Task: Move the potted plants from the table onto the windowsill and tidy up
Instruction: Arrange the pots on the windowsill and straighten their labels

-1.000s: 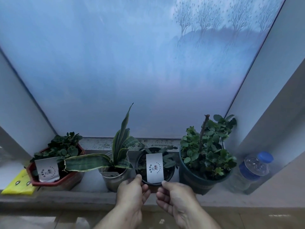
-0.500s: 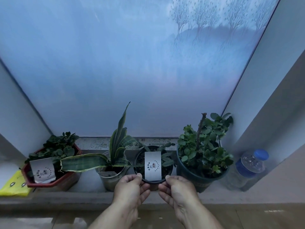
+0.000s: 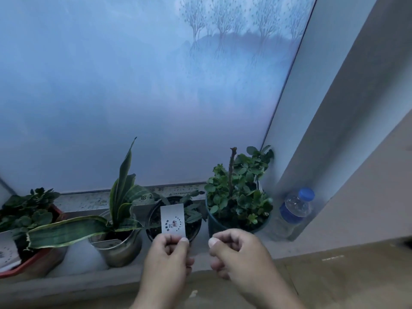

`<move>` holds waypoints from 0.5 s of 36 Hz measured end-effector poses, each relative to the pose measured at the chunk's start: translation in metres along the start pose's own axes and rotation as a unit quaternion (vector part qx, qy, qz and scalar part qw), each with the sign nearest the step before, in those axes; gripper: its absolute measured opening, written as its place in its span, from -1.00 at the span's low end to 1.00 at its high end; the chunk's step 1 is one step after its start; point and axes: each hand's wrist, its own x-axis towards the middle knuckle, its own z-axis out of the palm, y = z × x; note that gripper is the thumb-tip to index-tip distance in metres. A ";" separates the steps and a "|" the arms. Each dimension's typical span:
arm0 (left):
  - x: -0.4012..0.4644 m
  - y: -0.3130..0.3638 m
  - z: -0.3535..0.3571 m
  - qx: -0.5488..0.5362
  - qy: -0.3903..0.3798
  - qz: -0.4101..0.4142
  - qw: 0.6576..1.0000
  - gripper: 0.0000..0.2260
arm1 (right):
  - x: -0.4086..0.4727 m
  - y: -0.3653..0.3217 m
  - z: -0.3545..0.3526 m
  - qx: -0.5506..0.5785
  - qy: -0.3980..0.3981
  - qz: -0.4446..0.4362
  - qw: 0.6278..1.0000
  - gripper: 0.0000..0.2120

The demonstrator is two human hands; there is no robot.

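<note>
Four potted plants stand in a row on the windowsill (image 3: pixel 73 262): a red pot (image 3: pixel 33 262) at the far left, a metal pot (image 3: pixel 120 250) with a long striped leaf, a small black pot (image 3: pixel 153 221) in the middle, and a dark blue pot (image 3: pixel 223 228) with a bushy plant on the right. My left hand (image 3: pixel 169 257) pinches a white label card (image 3: pixel 173 218) upright in front of the black pot. Just right of it, my right hand (image 3: pixel 236 253) is off the card, fingers curled with nothing in them.
A clear water bottle (image 3: pixel 292 212) with a blue cap stands in the right corner of the sill against the wall. A frosted window with a tree pattern rises behind the pots. Another white card (image 3: pixel 6 248) leans in the red pot.
My right hand has let go of the card and drawn off to the right; the left hand alone now holds it. The view has shifted right.
</note>
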 end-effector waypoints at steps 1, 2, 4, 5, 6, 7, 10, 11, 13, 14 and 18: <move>-0.002 0.004 0.003 0.001 -0.012 0.004 1.000 -0.95 | -0.005 -0.005 -0.010 0.000 0.018 -0.013 1.000 -0.83; -0.003 0.006 0.008 0.000 -0.026 0.002 1.000 -0.95 | -0.008 -0.007 -0.022 0.003 0.057 -0.025 0.998 -0.75; -0.005 0.010 0.019 0.011 -0.056 -0.006 0.998 -0.92 | -0.007 -0.011 -0.045 0.014 0.176 -0.053 0.983 -0.64; -0.007 0.012 0.024 0.017 -0.070 -0.006 0.997 -0.89 | -0.002 -0.011 -0.056 0.021 0.237 -0.065 0.969 -0.63; -0.009 0.013 0.030 0.022 -0.081 -0.003 0.996 -0.85 | 0.004 -0.010 -0.066 0.031 0.289 -0.072 0.954 -0.63; -0.011 0.015 0.039 0.030 -0.090 0.002 0.995 -0.82 | 0.010 -0.006 -0.077 0.039 0.331 -0.068 0.940 -0.64; -0.015 0.020 0.050 0.037 -0.103 0.009 0.994 -0.75 | 0.036 0.009 -0.087 0.033 0.341 -0.048 0.938 -0.64; -0.015 0.022 0.054 0.033 -0.106 0.007 0.994 -0.73 | 0.044 0.015 -0.089 0.039 0.319 -0.039 0.946 -0.64; -0.015 0.024 0.061 0.016 -0.107 -0.004 0.994 -0.66 | 0.055 0.023 -0.086 0.069 0.260 -0.018 0.963 -0.71; -0.015 0.025 0.064 0.009 -0.107 -0.008 0.994 -0.63 | 0.058 0.025 -0.084 0.080 0.238 -0.010 0.968 -0.73; -0.011 0.025 0.068 0.009 -0.101 -0.007 0.995 -0.62 | 0.061 0.022 -0.076 0.122 0.203 0.012 0.971 -0.77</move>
